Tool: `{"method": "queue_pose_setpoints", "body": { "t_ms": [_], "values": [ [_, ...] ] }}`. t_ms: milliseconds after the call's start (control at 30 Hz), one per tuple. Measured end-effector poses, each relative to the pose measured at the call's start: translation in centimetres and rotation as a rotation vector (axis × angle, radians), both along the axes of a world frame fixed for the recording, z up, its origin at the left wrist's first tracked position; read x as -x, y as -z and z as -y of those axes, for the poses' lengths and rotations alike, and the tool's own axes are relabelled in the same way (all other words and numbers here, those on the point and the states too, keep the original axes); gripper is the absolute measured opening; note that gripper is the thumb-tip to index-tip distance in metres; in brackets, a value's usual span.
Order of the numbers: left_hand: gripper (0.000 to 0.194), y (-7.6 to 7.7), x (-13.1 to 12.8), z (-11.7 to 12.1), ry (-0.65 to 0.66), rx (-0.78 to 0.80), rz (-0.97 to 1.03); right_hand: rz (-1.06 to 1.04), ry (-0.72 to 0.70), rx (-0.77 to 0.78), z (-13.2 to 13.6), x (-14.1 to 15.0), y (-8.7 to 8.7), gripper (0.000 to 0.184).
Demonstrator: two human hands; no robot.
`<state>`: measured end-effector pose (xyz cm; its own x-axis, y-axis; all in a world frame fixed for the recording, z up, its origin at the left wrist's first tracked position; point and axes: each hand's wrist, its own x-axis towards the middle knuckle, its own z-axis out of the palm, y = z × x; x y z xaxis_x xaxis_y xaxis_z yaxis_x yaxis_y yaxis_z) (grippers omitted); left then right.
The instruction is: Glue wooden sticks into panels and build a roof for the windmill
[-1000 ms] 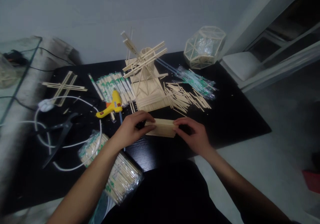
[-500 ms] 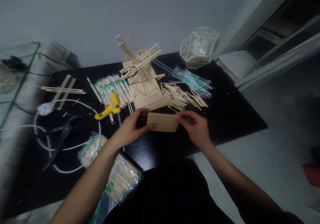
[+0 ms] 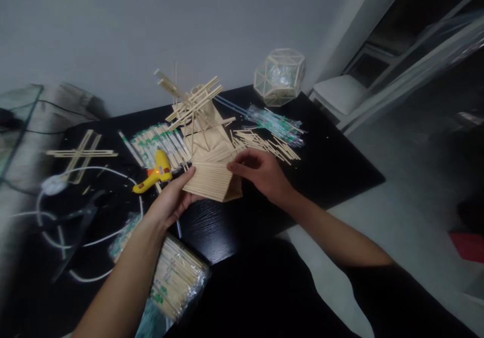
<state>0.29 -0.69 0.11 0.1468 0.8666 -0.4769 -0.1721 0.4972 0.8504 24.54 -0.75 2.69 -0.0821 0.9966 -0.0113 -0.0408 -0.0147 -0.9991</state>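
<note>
stick cross (image 3: 81, 153) at far left, white cord (image 3: 91, 167) looped nearer. yellow glue gun (image 3: 156, 172) right of it, beside packed sticks (image 3: 157, 144). left hand (image 3: 176, 199) holds stick panel (image 3: 207, 179) by its left end, thumb on top, fingers under. panel is tilted, above near part of black table (image 3: 340, 177), in front of windmill (image 3: 198, 111). right hand (image 3: 262, 172) pinches panel's upper right corner, fingertips close together. loose sticks (image 3: 285, 149) behind right hand, polyhedron frame (image 3: 280, 78) far right.

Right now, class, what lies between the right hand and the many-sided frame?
Between the right hand and the many-sided frame lie loose sticks and, farther back, green-and-clear wrappers, as the head view shows.
</note>
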Motion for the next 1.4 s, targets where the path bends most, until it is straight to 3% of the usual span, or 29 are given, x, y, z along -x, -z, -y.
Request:
{"method": "queue_pose_setpoints", "body": {
  "t_ms": [333,500,667,867,1000,1100,1200,1333,1400],
  "values": [
    [0.033,-0.4,-0.1,-0.2,-0.067,-0.062,0.158,-0.033,-0.051,-0.001,-0.5,0.2,-0.3,0.041],
    [0.029,-0.1,0.4,-0.4,-0.029,-0.053,0.207,-0.177,-0.059,0.109,-0.4,0.0,0.1,0.038],
    [0.037,0.1,0.6,-0.5,0.022,0.056,0.196,-0.347,-0.101,0.259,-0.3,0.2,0.4,0.041],
    [0.046,-0.2,0.5,-0.6,0.127,0.126,0.2,-0.376,-0.156,0.313,-0.1,0.6,-0.1,0.047],
    [0.044,-0.4,0.3,-0.5,0.098,0.071,0.17,-0.361,-0.196,0.309,0.1,0.5,0.0,0.042],
    [0.046,-1.2,0.2,-0.2,-0.012,-0.064,0.088,-0.256,-0.243,0.265,-0.5,-0.7,0.5,0.037],
    [0.054,-2.7,0.2,-0.1,-0.126,-0.381,-0.187,0.012,-0.257,0.097,-2.3,-2.6,1.4,0.033],
    [0.072,-5.2,0.6,-1.0,-0.057,-0.8,-0.671,0.579,-0.182,-0.223,-4.8,-3.8,2.9,0.02],
    [0.073,-6.1,1.1,-1.8,0.024,-0.911,-0.81,0.7,-0.207,-0.314,-5.2,-3.5,3.7,0.018]
  ]
}}
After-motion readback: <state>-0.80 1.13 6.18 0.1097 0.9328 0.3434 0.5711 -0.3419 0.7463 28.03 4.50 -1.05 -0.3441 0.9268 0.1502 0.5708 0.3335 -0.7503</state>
